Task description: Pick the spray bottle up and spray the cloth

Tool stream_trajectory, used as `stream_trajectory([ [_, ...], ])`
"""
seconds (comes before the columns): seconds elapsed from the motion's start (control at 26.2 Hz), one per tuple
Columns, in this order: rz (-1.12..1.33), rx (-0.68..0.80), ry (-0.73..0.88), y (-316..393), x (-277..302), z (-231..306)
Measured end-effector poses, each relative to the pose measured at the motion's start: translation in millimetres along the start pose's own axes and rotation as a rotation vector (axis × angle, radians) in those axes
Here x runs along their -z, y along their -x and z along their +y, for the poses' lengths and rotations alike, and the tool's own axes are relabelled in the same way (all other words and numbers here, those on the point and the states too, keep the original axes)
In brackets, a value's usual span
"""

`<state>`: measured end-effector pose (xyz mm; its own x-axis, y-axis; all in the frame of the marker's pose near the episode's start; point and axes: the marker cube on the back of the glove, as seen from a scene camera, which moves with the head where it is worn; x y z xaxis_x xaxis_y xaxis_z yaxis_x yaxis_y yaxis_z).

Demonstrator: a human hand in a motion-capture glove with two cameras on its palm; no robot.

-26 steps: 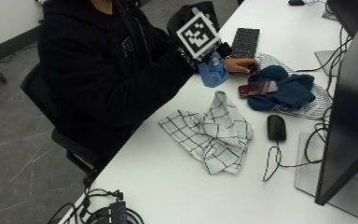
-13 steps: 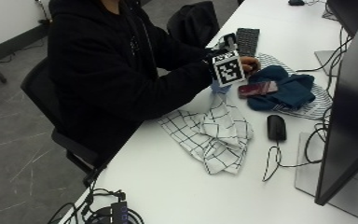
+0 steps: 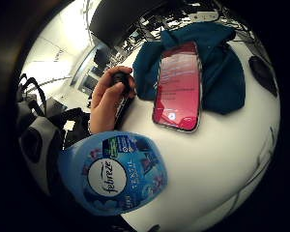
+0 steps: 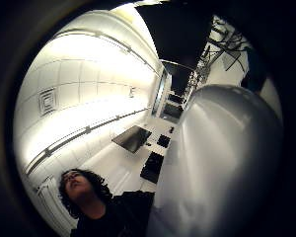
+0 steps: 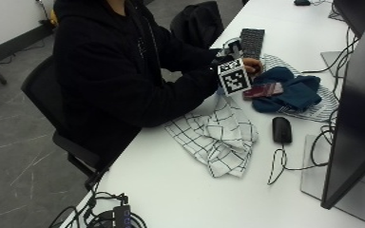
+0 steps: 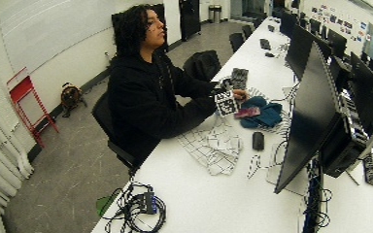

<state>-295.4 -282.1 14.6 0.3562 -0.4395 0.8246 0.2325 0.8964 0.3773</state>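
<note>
Spray bottle (image 3: 113, 174), blue with a Febreze label, sits close under the right hand (image 5: 224, 78), above the white table (image 5: 170, 190); whether the fingers grip it cannot be told; the checked cloth (image 5: 217, 137) lies at 6 o'clock of that hand; the bare hand (image 3: 106, 99) rests beside a red phone (image 3: 179, 87) on blue cloth (image 5: 293, 92).

blue spray bottle (image 3: 113, 174), white black-checked cloth (image 5: 217, 135), red phone (image 3: 178, 87)

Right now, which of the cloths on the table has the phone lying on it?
The dark blue cloth: the red phone rests on it. The white checked cloth, nearer the person, carries nothing.
</note>
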Motion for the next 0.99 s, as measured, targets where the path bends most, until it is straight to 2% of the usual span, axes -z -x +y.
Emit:
stream_trajectory([
  [0.31, -0.013, -0.019, 0.017, -0.9, 2.3, 0.7],
  [0.61, 0.075, -0.074, 0.275, -6.5, 30.5, 14.1],
  [0.76, 0.267, -0.063, 0.332, 4.1, 78.4, 19.1],
  [0.88, 0.528, -0.06, 0.388, 16.1, 126.2, 26.3],
  [0.99, 0.766, -0.057, 0.36, 34.3, 171.2, 35.7],
])
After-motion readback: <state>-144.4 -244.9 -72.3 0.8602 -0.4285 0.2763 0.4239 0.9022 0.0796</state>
